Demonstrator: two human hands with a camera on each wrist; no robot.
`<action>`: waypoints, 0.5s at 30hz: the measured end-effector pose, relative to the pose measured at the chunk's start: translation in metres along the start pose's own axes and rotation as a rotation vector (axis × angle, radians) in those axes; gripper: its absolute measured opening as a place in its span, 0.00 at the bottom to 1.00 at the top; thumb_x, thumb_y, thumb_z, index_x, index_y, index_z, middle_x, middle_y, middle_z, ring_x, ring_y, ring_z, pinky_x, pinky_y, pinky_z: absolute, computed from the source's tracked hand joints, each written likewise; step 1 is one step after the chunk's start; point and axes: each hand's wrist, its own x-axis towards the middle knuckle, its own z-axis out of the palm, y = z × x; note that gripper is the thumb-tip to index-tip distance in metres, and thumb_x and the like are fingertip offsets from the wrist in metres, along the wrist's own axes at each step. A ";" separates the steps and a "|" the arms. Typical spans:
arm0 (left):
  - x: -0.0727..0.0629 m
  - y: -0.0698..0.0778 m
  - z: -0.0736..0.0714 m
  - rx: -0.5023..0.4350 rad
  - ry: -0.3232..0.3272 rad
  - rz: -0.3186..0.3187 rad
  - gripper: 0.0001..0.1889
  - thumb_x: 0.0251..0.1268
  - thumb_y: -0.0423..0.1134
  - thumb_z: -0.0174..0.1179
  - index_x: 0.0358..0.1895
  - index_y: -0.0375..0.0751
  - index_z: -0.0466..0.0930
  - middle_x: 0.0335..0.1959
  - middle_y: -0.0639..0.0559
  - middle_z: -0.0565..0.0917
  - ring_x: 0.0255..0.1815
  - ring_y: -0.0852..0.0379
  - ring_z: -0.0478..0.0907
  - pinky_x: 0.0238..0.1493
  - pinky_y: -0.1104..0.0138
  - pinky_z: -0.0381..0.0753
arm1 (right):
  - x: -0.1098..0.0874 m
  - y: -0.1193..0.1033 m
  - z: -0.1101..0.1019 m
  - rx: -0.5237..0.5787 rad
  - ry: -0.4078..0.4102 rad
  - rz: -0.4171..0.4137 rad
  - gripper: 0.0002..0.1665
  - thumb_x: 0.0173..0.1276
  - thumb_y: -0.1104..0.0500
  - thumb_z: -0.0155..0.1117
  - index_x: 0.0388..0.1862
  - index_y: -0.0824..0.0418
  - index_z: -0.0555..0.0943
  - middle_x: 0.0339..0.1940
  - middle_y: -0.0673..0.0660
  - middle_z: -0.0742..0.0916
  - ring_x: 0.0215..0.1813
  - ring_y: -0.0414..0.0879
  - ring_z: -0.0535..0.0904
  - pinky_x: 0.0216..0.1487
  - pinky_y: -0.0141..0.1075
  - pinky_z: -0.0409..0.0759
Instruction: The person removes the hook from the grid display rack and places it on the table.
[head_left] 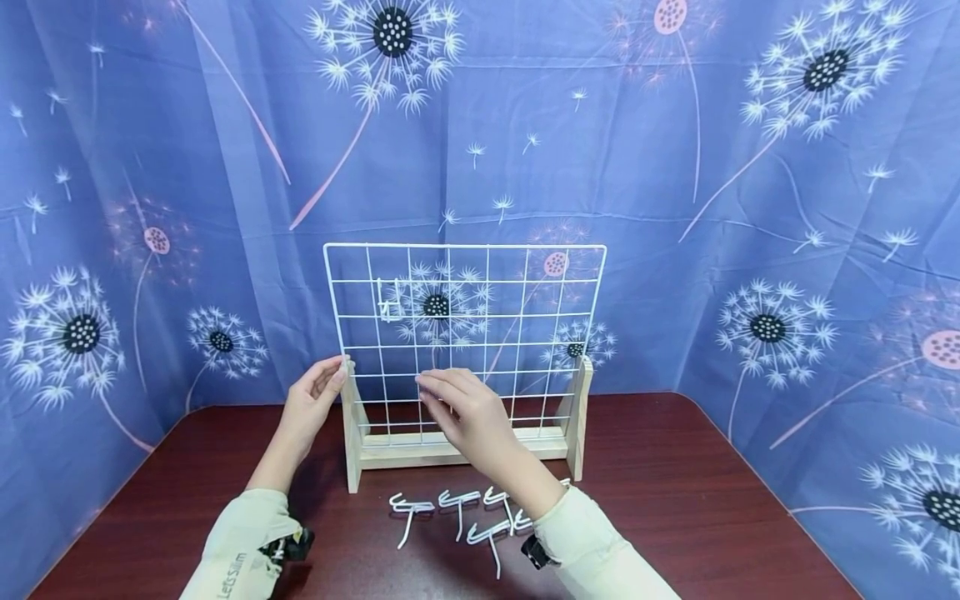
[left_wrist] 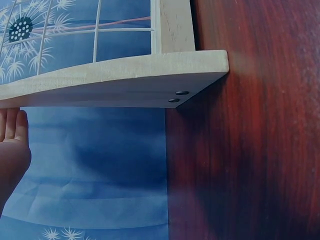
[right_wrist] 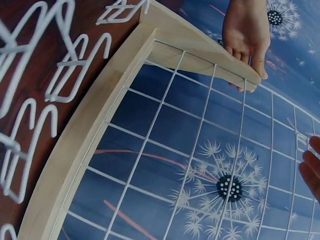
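Observation:
A white wire grid panel [head_left: 487, 345] stands upright in a pale wooden stand [head_left: 465, 454]. My left hand [head_left: 311, 396] grips the top of the stand's left side post [right_wrist: 252, 82], thumb on one face and fingers on the other. Before the lower middle of the grid is my right hand [head_left: 468, 408], its fingers loosely bent and pointing left, with nothing visible between them. One white wire hook [head_left: 389, 310] hangs on the grid at the upper left. In the right wrist view only fingertips [right_wrist: 312, 162] of the right hand show, at the right edge.
Several more white hooks [head_left: 487, 532] lie on the dark red table [head_left: 645, 492] in front of the stand, some partly behind my right forearm. A blue dandelion-print curtain [head_left: 247, 300] encloses the table at the back and sides.

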 end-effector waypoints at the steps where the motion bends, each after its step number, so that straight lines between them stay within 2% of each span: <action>1: -0.001 0.004 0.001 0.001 0.001 -0.001 0.20 0.73 0.31 0.51 0.62 0.19 0.66 0.46 0.68 0.79 0.51 0.75 0.74 0.52 0.82 0.72 | 0.002 0.000 0.002 0.000 0.018 0.008 0.15 0.60 0.67 0.69 0.47 0.63 0.84 0.44 0.56 0.87 0.48 0.47 0.82 0.56 0.30 0.78; 4: -0.003 0.008 0.001 0.004 0.000 0.003 0.20 0.73 0.31 0.51 0.61 0.19 0.66 0.46 0.66 0.79 0.51 0.75 0.74 0.52 0.82 0.72 | 0.007 0.000 0.006 0.007 0.059 0.039 0.14 0.62 0.66 0.68 0.47 0.64 0.84 0.45 0.56 0.87 0.49 0.48 0.81 0.56 0.31 0.78; 7: -0.002 0.006 0.001 -0.007 -0.003 0.019 0.20 0.73 0.30 0.50 0.61 0.18 0.66 0.46 0.65 0.79 0.50 0.74 0.75 0.52 0.82 0.73 | 0.013 -0.001 0.010 0.023 0.086 0.087 0.14 0.63 0.65 0.67 0.48 0.65 0.83 0.46 0.57 0.86 0.51 0.49 0.80 0.58 0.32 0.76; 15: 0.006 -0.019 -0.004 -0.004 -0.007 0.012 0.20 0.74 0.33 0.51 0.63 0.23 0.67 0.48 0.68 0.79 0.52 0.73 0.74 0.54 0.81 0.72 | 0.030 -0.004 0.017 0.085 0.095 0.207 0.20 0.65 0.64 0.66 0.56 0.66 0.79 0.54 0.60 0.83 0.59 0.51 0.77 0.67 0.37 0.68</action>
